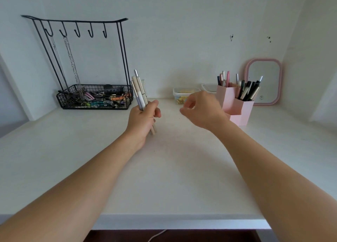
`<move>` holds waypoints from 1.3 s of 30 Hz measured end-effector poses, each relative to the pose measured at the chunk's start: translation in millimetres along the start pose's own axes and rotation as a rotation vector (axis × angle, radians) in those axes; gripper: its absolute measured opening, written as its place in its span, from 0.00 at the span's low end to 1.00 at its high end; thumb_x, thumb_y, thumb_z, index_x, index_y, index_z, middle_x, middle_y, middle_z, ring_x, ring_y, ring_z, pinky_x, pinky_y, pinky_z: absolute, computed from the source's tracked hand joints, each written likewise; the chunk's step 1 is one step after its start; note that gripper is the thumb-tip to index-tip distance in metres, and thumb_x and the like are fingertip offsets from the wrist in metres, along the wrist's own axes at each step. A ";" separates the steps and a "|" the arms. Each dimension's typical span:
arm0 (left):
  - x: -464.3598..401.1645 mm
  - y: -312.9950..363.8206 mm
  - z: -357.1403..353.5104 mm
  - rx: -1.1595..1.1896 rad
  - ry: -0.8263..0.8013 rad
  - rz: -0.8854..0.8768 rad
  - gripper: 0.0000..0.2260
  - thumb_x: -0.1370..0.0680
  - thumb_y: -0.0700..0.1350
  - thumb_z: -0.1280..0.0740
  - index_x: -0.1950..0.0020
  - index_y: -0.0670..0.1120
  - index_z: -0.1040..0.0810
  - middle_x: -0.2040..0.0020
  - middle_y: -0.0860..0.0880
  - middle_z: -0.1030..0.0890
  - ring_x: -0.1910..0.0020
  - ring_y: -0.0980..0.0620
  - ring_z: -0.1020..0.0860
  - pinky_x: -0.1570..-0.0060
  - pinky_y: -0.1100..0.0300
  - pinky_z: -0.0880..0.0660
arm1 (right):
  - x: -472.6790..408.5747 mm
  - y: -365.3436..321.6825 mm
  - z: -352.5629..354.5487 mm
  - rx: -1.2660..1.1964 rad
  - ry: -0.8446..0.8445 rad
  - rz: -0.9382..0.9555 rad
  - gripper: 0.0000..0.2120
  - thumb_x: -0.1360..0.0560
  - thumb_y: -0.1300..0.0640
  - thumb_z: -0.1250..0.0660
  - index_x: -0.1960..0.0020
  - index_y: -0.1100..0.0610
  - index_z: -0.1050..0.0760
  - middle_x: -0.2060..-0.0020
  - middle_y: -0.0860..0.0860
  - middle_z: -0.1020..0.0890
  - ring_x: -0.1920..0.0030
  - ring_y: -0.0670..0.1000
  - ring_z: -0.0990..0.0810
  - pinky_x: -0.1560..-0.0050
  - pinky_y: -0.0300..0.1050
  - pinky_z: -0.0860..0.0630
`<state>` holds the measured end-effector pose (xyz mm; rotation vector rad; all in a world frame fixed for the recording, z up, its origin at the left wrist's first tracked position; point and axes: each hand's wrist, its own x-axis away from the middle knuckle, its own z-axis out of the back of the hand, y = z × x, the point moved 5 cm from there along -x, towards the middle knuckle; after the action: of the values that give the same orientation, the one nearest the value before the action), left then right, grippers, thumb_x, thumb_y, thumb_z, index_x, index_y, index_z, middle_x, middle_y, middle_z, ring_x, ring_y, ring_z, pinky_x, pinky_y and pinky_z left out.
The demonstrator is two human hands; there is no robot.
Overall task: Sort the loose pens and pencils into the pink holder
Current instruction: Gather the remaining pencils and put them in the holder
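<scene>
My left hand (143,118) grips a bundle of several pale pens (139,90), held upright above the middle of the white desk (164,168). My right hand (201,108) hovers to the right of them with fingers loosely curled and nothing in it. The pink holder (238,108) stands just right of my right hand, partly hidden by it. Several black, white and pink pens (244,88) stand in its compartments.
A black wire rack (91,97) with hooks, hanging chains and a basket of small items stands at the back left. Two small clear plastic boxes (184,94) sit by the wall behind my right hand. A pink-framed mirror (263,81) leans at the back right.
</scene>
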<state>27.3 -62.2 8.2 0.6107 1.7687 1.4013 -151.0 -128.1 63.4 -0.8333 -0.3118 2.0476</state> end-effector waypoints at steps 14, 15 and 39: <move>7.5 2.8 -8.4 0.089 -0.141 0.104 0.23 0.20 0.45 0.32 0.71 0.53 0.39 0.75 0.54 0.41 0.76 0.53 0.43 0.75 0.63 0.41 | -8.2 135.8 67.5 -0.666 0.360 -0.550 0.64 0.48 0.40 0.16 0.22 0.54 0.47 0.31 0.54 0.29 0.35 0.55 0.25 0.32 0.54 0.28; 7.8 3.4 -7.7 0.090 -0.135 0.110 0.23 0.20 0.45 0.32 0.71 0.52 0.39 0.75 0.54 0.41 0.76 0.53 0.43 0.75 0.62 0.42 | -9.6 138.5 59.2 -0.714 0.286 -0.552 0.62 0.49 0.45 0.15 0.23 0.56 0.43 0.34 0.55 0.25 0.39 0.55 0.21 0.36 0.56 0.24; 33.5 31.1 -21.5 -0.027 -0.263 -0.097 0.20 0.21 0.40 0.34 0.71 0.49 0.34 0.78 0.52 0.37 0.81 0.53 0.40 0.77 0.62 0.43 | 8.2 18.2 33.2 -0.831 0.325 -0.043 0.29 0.34 0.54 0.21 0.37 0.57 0.29 0.45 0.49 0.22 0.44 0.47 0.22 0.41 0.43 0.25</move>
<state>-12.5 -40.4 30.4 0.6544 1.5477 1.2168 -187.9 -129.2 75.3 -1.6101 -1.0159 1.6758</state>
